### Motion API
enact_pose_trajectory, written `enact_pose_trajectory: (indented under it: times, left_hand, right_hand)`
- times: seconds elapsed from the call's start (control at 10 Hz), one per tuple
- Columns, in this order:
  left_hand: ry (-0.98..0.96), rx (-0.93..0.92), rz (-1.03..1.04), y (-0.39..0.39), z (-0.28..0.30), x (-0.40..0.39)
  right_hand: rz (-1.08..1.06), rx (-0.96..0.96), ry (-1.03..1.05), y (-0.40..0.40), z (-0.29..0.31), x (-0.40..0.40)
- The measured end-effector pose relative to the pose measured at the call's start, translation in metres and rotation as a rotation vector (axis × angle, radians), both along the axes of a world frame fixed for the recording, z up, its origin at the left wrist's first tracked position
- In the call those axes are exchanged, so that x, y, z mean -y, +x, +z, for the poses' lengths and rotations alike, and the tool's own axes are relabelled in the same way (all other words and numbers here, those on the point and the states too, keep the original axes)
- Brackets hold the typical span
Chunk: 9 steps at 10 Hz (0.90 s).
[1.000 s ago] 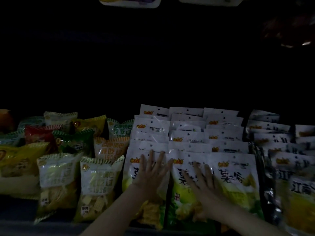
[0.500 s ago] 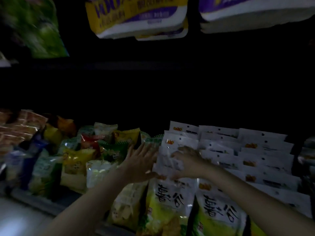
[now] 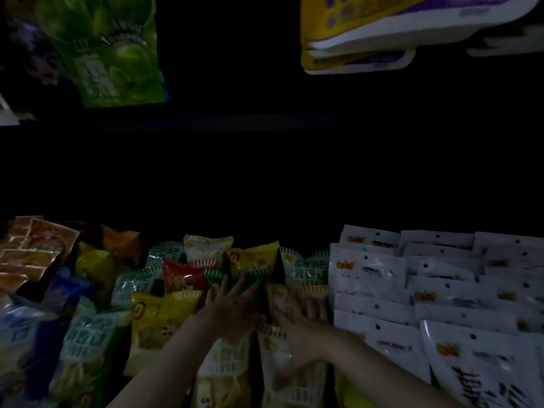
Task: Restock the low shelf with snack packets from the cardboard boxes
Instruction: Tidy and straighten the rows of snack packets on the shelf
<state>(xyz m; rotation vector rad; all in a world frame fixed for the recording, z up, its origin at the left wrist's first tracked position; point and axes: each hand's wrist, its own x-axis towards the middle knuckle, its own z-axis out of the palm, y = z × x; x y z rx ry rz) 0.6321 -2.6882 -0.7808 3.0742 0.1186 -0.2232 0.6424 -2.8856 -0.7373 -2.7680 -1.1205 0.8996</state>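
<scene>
Both hands reach into a dim low shelf packed with snack packets. The left hand [image 3: 235,307] lies with fingers straight and spread, its grip apart, pressing flat on a green-striped packet [image 3: 256,278] and the top of the pale packet [image 3: 223,366] below it. The right hand [image 3: 297,322] rests just beside it on an orange-topped packet [image 3: 297,293]; its fingers look fairly straight against the packet face, so its grip seems apart too, though the light is too poor to be sure. The two hands sit close together, almost touching, in the middle of the shelf. To the right stand tidy rows of white packets [image 3: 368,272], overlapping front to back. To the left lie a yellow packet [image 3: 159,322], a red packet [image 3: 182,278], green-and-white packets [image 3: 88,337] and, further left, blue packets [image 3: 26,328] in a looser heap. Overhead hang a green bag [image 3: 109,51] at the left and a yellow-and-purple pack [image 3: 382,28] at the right, both blurred.
</scene>
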Motion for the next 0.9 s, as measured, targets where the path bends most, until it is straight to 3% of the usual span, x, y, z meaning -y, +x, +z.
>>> enact_pose_trajectory:
  times: [0.3, 0.4, 0.5, 0.6, 0.8, 0.9]
  left_hand:
    - [-0.104, -0.074, -0.275, 0.001, 0.03, -0.029]
    - [-0.084, -0.055, -0.301, 0.003, 0.04, -0.04]
    - [-0.001, -0.054, -0.292, 0.011, 0.039, -0.047]
    - [0.052, -0.048, -0.304, 0.021, 0.038, -0.048]
    - [0.128, -0.108, -0.329, 0.027, 0.043, -0.052]
    - [0.134, -0.055, -0.355, 0.03, 0.039, -0.053]
  right_hand:
    - [-0.208, -0.031, -0.081, -0.014, 0.014, -0.012]
    - [-0.296, -0.012, 0.077, -0.008, 0.03, -0.022]
    - [-0.386, 0.14, 0.189, 0.009, 0.034, -0.028]
    - [-0.388, 0.254, 0.105, 0.032, 0.022, -0.03]
    - [-0.321, 0.237, -0.117, 0.055, 0.0, -0.036]
    - [-0.244, 0.25, -0.121, 0.052, -0.008, -0.033]
